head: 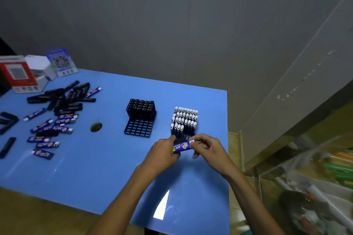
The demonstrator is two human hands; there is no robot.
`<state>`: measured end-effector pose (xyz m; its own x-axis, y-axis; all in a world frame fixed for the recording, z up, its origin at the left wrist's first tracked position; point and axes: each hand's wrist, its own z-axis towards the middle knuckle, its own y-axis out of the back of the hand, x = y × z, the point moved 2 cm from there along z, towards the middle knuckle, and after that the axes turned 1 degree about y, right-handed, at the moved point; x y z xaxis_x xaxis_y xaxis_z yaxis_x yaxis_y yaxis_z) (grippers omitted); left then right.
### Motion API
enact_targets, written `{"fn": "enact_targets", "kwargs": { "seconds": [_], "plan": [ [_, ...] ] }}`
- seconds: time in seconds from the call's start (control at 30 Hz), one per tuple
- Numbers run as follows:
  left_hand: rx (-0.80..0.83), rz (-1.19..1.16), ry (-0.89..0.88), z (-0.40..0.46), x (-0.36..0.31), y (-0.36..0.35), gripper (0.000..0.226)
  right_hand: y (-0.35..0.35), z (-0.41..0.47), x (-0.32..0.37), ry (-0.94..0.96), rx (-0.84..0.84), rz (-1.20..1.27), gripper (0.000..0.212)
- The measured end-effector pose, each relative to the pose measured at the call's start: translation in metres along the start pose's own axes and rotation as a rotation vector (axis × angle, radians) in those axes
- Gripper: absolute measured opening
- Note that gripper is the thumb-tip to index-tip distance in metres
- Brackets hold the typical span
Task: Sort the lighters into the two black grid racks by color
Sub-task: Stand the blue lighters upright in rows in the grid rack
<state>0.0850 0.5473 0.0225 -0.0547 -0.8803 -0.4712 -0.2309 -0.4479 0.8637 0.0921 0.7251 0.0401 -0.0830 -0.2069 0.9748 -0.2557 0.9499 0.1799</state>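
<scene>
One blue lighter (183,146) is pinched by both the left hand (164,151) and right hand (207,146), just before the blue-filled rack (184,123); two racks are counted.

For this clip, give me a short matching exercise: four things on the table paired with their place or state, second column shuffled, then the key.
Things:
1. blue lighter
2. left rack
3. right rack
4. black lighter pile

Place or state:
A. loose at the table's far left
B. holds blue lighters with white caps
C. held between the left hand and the right hand
D. back rows filled with black lighters, front cells empty

Pairs: 1-C, 2-D, 3-B, 4-A
</scene>
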Motion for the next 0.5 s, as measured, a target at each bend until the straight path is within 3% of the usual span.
{"fn": "enact_targets", "kwargs": {
  "seconds": [0.2,0.3,0.5],
  "plan": [
    [0.041,-0.022,-0.045,0.008,0.023,0.01,0.018,-0.01,0.011,-0.002,-0.029,-0.238,0.137,0.013],
    [0.053,-0.008,-0.053,0.012,0.035,0.016,0.016,-0.001,0.013,0.001,-0.039,-0.272,0.176,0.014],
    [0.033,-0.022,-0.062,0.016,0.051,0.026,0.015,0.019,0.019,-0.01,-0.038,-0.304,-0.019,0.006]
  ]
}}
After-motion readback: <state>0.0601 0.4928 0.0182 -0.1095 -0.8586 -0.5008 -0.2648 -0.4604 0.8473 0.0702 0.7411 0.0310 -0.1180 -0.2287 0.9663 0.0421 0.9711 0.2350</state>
